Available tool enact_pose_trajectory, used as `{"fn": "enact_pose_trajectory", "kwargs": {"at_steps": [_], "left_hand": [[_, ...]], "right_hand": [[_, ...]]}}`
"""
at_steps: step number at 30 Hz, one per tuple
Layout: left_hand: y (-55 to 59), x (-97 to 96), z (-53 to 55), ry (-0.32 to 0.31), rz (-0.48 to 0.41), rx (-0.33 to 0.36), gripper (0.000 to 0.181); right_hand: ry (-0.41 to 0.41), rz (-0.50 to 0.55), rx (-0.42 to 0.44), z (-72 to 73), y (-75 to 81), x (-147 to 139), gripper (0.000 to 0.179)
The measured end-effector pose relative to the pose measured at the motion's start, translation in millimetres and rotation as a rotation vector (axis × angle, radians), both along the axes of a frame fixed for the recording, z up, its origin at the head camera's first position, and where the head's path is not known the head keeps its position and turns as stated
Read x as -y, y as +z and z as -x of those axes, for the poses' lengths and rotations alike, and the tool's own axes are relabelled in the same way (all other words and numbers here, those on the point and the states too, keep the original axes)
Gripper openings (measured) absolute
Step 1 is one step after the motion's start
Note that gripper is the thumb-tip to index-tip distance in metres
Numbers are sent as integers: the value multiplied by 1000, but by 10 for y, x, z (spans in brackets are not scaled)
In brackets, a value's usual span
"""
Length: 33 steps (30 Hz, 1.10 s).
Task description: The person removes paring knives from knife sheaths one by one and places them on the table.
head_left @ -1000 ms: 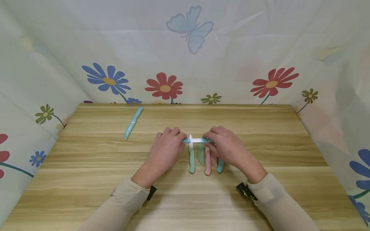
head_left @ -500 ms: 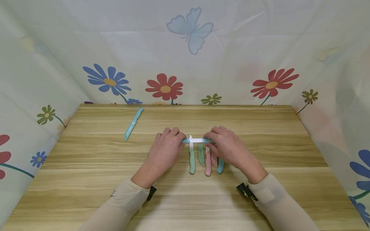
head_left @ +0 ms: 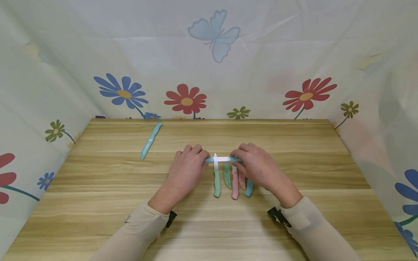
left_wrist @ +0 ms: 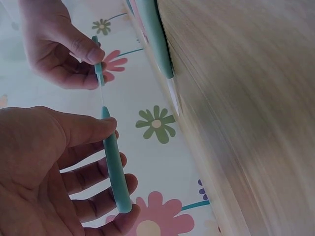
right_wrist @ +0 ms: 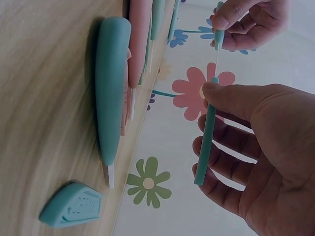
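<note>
In the head view, a blue paring knife with a white blade is held crosswise above the table between both hands. My left hand pinches its handle between thumb and fingers. My right hand grips a blue blade sheath, with the blade's tip end inside it. A stretch of bare blade shows between handle and sheath. Below the hands lie a green knife, a green sheath, a pink knife, a pink sheath and another blue knife, partly covered by my right hand.
A sheathed blue knife lies at the back left of the wooden table. In the right wrist view a loose blue sheath lies beside the blue knife. A flowered cloth hangs behind the table and along its sides.
</note>
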<state>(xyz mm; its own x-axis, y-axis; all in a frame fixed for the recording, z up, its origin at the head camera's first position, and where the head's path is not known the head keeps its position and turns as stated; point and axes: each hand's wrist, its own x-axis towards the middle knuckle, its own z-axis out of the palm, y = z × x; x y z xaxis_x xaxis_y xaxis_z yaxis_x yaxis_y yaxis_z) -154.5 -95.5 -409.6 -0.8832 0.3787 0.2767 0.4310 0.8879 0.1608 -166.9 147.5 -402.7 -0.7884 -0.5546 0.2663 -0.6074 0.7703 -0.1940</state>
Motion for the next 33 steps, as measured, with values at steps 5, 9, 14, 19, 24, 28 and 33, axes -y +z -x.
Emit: {"fn": "enact_pose_trajectory", "kwargs": {"at_steps": [5, 9, 14, 19, 24, 28, 33], "left_hand": [[1, -1, -5, 2, -1, -1, 16], [-2, -2, -5, 3, -1, -1, 16], [-4, 0, -3, 9, 3, 5, 17], [-6, 2, -3, 12, 6, 11, 18], [-1, 0, -4, 18, 7, 12, 18], [-7, 3, -2, 16, 4, 5, 19], [-10, 3, -2, 12, -3, -2, 19]], "right_hand": [[-7, -4, 5, -1, -2, -1, 24], [-8, -4, 4, -4, -1, -7, 24], [-14, -1, 3, -3, -6, -11, 25], [-15, -3, 2, -1, -9, -10, 25], [-15, 0, 3, -1, -4, -11, 24], [-18, -2, 8, 0, -2, -9, 24], [-28, -6, 18, 0, 0, -12, 25]]}}
